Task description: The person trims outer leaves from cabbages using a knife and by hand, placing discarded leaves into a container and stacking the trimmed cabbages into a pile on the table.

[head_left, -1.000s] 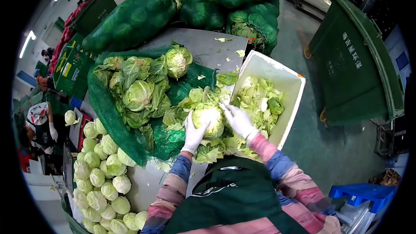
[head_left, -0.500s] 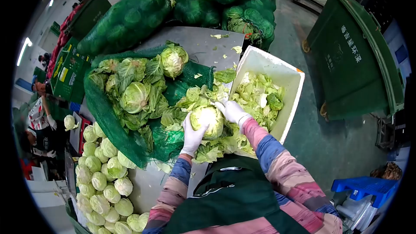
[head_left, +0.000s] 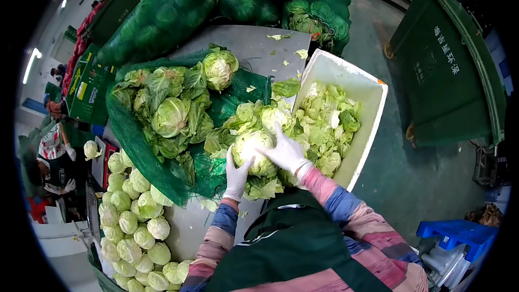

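Observation:
A pale trimmed cabbage (head_left: 253, 153) sits in front of me, over loose leaves. My left hand (head_left: 237, 177), in a white glove, holds its near left side. My right hand (head_left: 287, 152), also gloved, has its fingers spread at the cabbage's right side; whether anything lies under the palm is hidden. Cut leaves (head_left: 243, 116) are heaped just beyond the cabbage. To the left, an open green mesh bag (head_left: 135, 154) holds untrimmed cabbages (head_left: 171, 117). A white foam box (head_left: 373, 109) with leaf scraps (head_left: 327, 124) stands to the right.
Full green mesh sacks (head_left: 167, 13) lie at the metal table's (head_left: 238, 40) far side. Many trimmed cabbages (head_left: 130, 221) are piled at the lower left. A large green bin (head_left: 432, 70) and a blue pallet (head_left: 459, 232) are on the right. A co-worker (head_left: 54, 157) is at far left.
My right hand has opened and spread beside the cabbage, where before its fingers were bent together near the top. The view has shifted slightly.

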`<state>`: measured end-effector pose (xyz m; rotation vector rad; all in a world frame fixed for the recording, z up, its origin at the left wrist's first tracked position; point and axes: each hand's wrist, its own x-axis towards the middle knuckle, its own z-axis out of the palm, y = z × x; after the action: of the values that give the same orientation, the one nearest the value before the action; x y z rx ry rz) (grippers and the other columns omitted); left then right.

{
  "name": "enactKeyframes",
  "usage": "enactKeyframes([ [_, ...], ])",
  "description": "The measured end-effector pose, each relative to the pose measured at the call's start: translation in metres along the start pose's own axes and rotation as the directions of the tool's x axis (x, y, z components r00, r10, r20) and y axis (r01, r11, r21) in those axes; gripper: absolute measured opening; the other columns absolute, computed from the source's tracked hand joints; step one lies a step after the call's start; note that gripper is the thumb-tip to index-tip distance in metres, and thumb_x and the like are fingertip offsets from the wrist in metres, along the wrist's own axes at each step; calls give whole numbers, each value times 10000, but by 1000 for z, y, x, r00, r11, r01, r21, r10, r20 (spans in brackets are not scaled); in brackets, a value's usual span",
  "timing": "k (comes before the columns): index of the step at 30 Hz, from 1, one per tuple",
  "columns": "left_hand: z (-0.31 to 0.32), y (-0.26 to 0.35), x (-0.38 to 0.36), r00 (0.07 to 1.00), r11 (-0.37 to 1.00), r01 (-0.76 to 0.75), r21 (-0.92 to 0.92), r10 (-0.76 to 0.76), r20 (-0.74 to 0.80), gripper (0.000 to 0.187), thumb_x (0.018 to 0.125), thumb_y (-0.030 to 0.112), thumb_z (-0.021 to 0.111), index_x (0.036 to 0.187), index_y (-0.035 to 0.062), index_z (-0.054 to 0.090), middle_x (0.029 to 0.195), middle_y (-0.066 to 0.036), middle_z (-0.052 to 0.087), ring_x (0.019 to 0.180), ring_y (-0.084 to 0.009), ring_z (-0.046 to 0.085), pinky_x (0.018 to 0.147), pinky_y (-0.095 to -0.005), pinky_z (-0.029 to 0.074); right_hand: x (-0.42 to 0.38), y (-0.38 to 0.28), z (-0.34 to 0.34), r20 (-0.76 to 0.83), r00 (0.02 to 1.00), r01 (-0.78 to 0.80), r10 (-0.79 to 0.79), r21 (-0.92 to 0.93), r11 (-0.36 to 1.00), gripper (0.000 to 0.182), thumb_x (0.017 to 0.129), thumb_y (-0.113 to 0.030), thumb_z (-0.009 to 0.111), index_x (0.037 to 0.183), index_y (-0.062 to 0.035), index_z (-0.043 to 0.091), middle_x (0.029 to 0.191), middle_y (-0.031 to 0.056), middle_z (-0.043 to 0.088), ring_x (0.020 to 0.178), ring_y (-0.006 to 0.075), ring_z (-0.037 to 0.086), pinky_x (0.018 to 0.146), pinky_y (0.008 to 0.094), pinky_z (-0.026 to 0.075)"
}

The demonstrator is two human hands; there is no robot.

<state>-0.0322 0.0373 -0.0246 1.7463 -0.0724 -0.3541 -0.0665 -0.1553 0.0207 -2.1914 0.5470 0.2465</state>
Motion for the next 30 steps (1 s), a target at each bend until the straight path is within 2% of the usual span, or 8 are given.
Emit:
enactKeyframes([
  [7, -12, -15, 12, 996, 985, 87, -148, -83, 31, 798, 845, 145, 743, 1480, 38, 272, 1418, -171, 420, 1266, -225, 460, 1033, -322, 411, 5, 58, 37, -168, 980, 153, -107, 293, 944, 529, 752, -396, 726, 1166, -89, 604, 1086, 160, 643, 975, 312, 651, 833, 398, 508],
  [14, -50, -25, -1, 868, 808, 457, -371, -497, -14, 861, 862, 328, 735, 1507, 125, 202, 1403, -127, 438, 1209, -278, 518, 901, -482, 509, 26, 115, 40, -331, 931, -121, 150, 109, 987, 329, 751, -248, 685, 1022, -83, 599, 892, 170, 687, 817, 363, 666, 734, 421, 523],
  [15, -54, -37, -5, 973, 968, 223, -115, -214, 80, 851, 848, 343, 750, 1489, 104, 242, 1395, -135, 453, 1212, -270, 520, 921, -455, 503, 28, 111, 32, -283, 939, -161, 194, 138, 977, 333, 755, -247, 682, 1033, -83, 601, 911, 174, 688, 831, 354, 669, 745, 412, 525],
  [19, -10, 2, 1, 894, 859, 375, -349, -435, -108, 836, 760, 280, 832, 1385, -45, 382, 1309, -206, 513, 1202, -296, 525, 922, -348, 502, 34, 115, -3, -547, 835, -9, 55, 86, 996, 633, 828, -472, 699, 1289, -63, 553, 940, 174, 691, 833, 247, 679, 771, 358, 532],
  [21, -4, 3, 9, 957, 915, 266, -303, -288, -28, 968, 696, 323, 867, 1385, -106, 340, 1305, -232, 507, 1207, -313, 519, 951, -372, 484, 18, 72, -29, -452, 892, 94, 28, 245, 965, 587, 866, -461, 661, 1299, -81, 549, 871, 156, 690, 781, 245, 678, 732, 367, 531],
  [22, -1, 7, 13, 997, 997, 62, 53, -60, -40, 1009, 664, 358, 880, 1379, -107, 342, 1319, -243, 486, 1227, -330, 497, 987, -388, 456, 10, 50, -37, -361, 933, 174, -16, 410, 895, 542, 903, -449, 623, 1308, -98, 545, 801, 138, 690, 728, 243, 677, 693, 375, 531],
  [25, 16, 23, 10, 967, 850, -246, 465, 246, 62, 1085, 606, 418, 898, 1372, -111, 340, 1346, -270, 438, 1263, -373, 446, 1054, -417, 394, 15, 42, -23, -155, 938, 285, -310, -165, 944, 473, 971, -465, 488, 1353, -187, 512, 739, 190, 666, 662, 348, 663, 617, 451, 515],
  [30, 22, 22, 13, 967, 772, -248, 586, 233, 102, 1162, 560, 500, 892, 1383, -100, 333, 1360, -301, 406, 1283, -425, 409, 1085, -436, 361, 15, 37, -15, -3, 907, 397, -420, -320, 860, 542, 971, -501, 449, 1363, -130, 495, 756, 189, 673, 662, 372, 655, 609, 470, 514],
])
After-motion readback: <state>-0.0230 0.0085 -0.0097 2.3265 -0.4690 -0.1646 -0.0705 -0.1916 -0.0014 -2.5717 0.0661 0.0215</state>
